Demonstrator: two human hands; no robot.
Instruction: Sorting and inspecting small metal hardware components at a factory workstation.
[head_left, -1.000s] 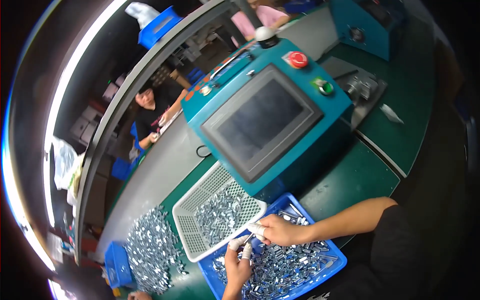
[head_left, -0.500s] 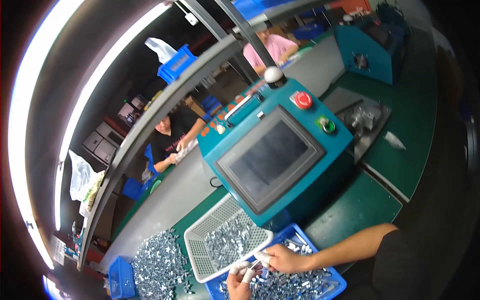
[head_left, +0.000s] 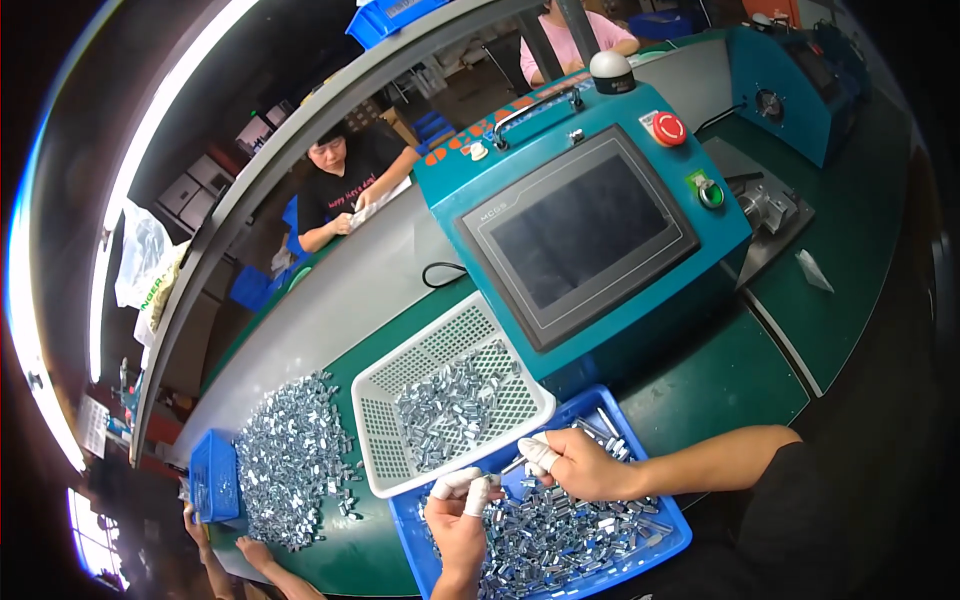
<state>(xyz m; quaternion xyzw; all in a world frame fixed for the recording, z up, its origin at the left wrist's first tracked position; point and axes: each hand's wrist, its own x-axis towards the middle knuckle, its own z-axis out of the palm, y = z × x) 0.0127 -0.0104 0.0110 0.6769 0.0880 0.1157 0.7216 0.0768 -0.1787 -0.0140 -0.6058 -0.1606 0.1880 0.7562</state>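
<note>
Both hands are over a blue tray (head_left: 682, 540) full of small silvery metal pieces (head_left: 560, 540). My left hand (head_left: 458, 525), with white covers on its fingers, is closed in a pinch; a small bit at its fingertips is too small to make out. Facing it, my right hand (head_left: 592, 468), also with white finger covers, is closed around a slim metal rod (head_left: 513, 465) whose end points toward the left hand. Just beyond them, a white perforated basket (head_left: 372, 420) holds more of the metal pieces.
A heap of metal pieces (head_left: 295, 460) lies on the green table (head_left: 385, 550) beside a small blue bin (head_left: 213, 475). Another person's hands (head_left: 255, 550) are near it. A teal machine (head_left: 600, 235) with a screen stands behind the tray. Two people work across the partition (head_left: 350, 290).
My hands have drawn slightly apart, and the rod's end now shows between them. The view has shifted, and another person's hands have come in at the lower left.
</note>
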